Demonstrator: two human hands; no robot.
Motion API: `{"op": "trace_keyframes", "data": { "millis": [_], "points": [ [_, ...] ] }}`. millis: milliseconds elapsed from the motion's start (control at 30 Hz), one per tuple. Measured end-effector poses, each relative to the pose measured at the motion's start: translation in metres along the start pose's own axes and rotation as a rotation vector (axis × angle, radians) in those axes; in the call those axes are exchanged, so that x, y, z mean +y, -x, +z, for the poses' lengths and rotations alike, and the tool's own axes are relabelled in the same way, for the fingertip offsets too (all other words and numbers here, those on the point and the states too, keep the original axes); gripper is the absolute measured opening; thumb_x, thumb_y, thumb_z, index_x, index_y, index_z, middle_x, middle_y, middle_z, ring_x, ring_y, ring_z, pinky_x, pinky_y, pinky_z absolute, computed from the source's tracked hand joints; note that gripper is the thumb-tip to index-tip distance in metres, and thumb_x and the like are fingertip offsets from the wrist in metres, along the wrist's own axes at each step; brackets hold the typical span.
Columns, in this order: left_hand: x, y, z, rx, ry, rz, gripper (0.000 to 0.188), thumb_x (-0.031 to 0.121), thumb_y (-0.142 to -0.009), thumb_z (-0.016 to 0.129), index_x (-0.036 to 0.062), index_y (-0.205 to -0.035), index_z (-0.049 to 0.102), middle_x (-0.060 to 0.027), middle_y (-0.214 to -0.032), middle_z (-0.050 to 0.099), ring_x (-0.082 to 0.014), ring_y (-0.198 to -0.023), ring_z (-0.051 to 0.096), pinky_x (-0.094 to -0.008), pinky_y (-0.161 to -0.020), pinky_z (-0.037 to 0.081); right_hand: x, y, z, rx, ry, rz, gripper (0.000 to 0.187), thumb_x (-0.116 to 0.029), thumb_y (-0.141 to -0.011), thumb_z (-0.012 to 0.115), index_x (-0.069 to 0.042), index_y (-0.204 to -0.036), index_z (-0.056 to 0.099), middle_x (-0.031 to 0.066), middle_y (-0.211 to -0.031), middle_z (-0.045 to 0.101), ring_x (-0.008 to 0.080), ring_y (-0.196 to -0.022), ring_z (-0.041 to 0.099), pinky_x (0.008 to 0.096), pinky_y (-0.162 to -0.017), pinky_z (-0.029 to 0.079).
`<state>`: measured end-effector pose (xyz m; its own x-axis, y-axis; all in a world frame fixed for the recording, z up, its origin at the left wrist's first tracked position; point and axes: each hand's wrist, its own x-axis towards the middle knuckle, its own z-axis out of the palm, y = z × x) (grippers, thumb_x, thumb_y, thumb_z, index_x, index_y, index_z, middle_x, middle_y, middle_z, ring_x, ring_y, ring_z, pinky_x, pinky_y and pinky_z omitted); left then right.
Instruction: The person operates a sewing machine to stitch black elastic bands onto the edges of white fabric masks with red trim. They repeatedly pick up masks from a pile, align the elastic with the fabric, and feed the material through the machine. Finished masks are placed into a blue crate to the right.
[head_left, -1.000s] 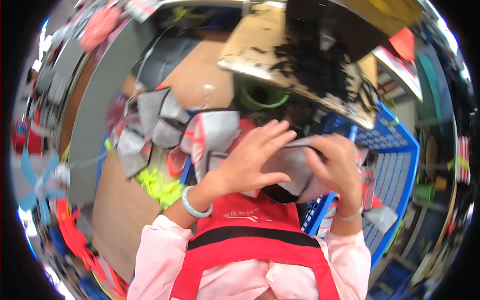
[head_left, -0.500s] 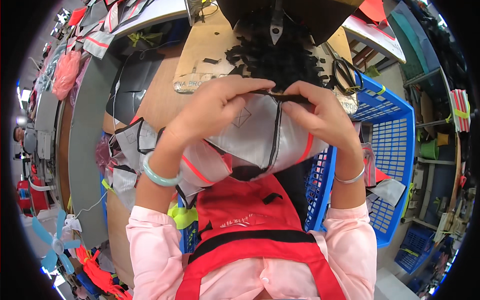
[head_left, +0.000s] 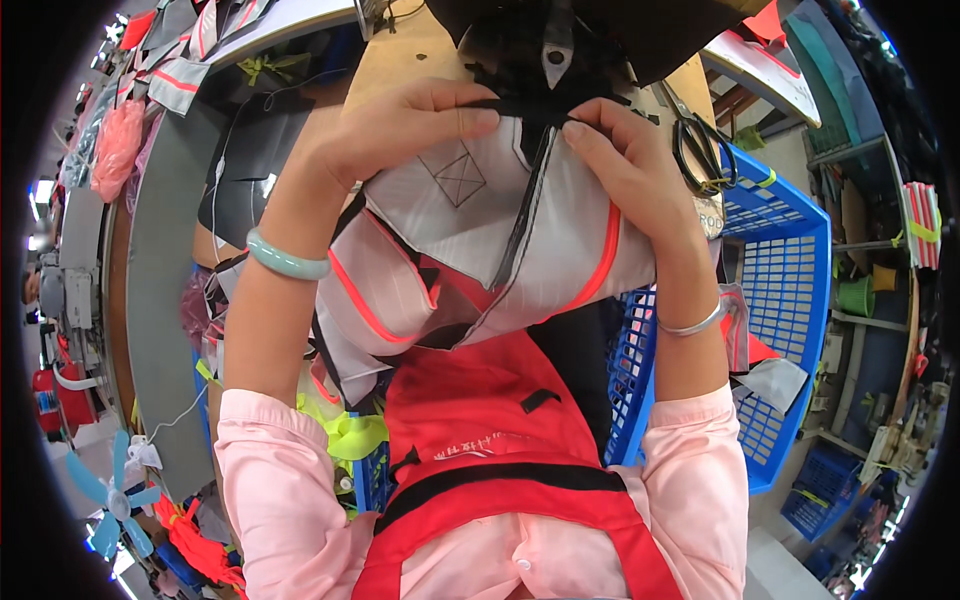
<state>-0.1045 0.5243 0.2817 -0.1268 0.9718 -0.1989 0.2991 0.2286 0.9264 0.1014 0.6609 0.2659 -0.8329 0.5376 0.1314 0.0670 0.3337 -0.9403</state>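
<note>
I hold a grey fabric piece (head_left: 580, 230) with black edging, orange-red piping and a stitched crossed square between both hands. My left hand (head_left: 420, 125) pinches the black-bound top edge, thumb against fingers, on the left. Opposite it, my right hand (head_left: 630, 165) grips the same edge between thumb and fingers. The piece hangs from there over my red apron (head_left: 480, 390), its lower part folded and open. Just beyond the edge, a pointed metal part (head_left: 557, 55) juts from a dark machine (head_left: 640, 30). Black scraps partly hidden by my hands lie beneath it.
Black-handled scissors (head_left: 695, 150) lie on the wooden table to the right. A blue plastic basket (head_left: 775, 230) with grey and red fabric pieces stands beside my right arm. More grey pieces (head_left: 180, 80) pile up at far left, and a small blue fan (head_left: 112, 495) is at lower left.
Both hands have moved forward with the fabric piece, bringing its black edge up to the metal part over the scraps. More of the piece's grey face and piping now shows.
</note>
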Motion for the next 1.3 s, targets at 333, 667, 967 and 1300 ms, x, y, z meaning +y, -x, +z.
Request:
{"op": "trace_keyframes", "data": {
  "millis": [333, 667, 967, 1300],
  "points": [
    [-0.009, -0.02, -0.012, 0.057, 0.062, -0.052, 0.048, 0.029, -0.09, 0.061, -0.0026, -0.125, 0.054, -0.0055, -0.105, 0.064, -0.0107, -0.093, 0.059, -0.0232, -0.082, 0.047, 0.005, -0.02, -0.004, -0.005, 0.052, 0.03, 0.032, -0.026, -0.086, 0.057, 0.004, -0.096, 0.062, 0.0031, -0.072, 0.057, 0.0095, -0.069, 0.05, 0.0258, -0.065, 0.043],
    [-0.004, -0.033, -0.02, 0.048, 0.033, 0.01, 0.052, 0.032, -0.088, 0.063, -0.0023, -0.126, 0.055, -0.0091, -0.109, 0.064, -0.0147, -0.095, 0.062, -0.024, -0.084, 0.048, 0.0, -0.024, -0.01, 0.032, 0.113, 0.049, 0.033, -0.032, -0.086, 0.057, -0.002, -0.098, 0.065, 0.0028, -0.084, 0.063, 0.0097, -0.079, 0.055, 0.0232, -0.076, 0.043],
    [-0.006, -0.016, -0.025, 0.133, 0.117, -0.077, 0.043, 0.025, -0.09, 0.062, -0.0014, -0.124, 0.055, -0.0022, -0.105, 0.063, -0.0085, -0.093, 0.059, -0.024, -0.083, 0.047, -0.011, -0.008, -0.023, 0.068, 0.101, 0.077, 0.029, -0.025, -0.087, 0.059, 0.002, -0.095, 0.064, 0.0004, -0.076, 0.061, 0.0087, -0.072, 0.053, 0.0246, -0.067, 0.044],
    [0.019, -0.008, 0.024, -0.077, -0.313, 0.103, 0.031, 0.023, -0.093, 0.057, -0.0023, -0.111, 0.06, 0.0017, -0.085, 0.059, -0.0051, -0.08, 0.05, -0.0216, -0.074, 0.043, 0.0, 0.012, -0.004, -0.04, -0.226, 0.078, 0.028, -0.025, -0.087, 0.063, 0.002, -0.096, 0.063, 0.0008, -0.08, 0.062, 0.0062, -0.07, 0.054, 0.0212, -0.062, 0.044]
  ]
}}
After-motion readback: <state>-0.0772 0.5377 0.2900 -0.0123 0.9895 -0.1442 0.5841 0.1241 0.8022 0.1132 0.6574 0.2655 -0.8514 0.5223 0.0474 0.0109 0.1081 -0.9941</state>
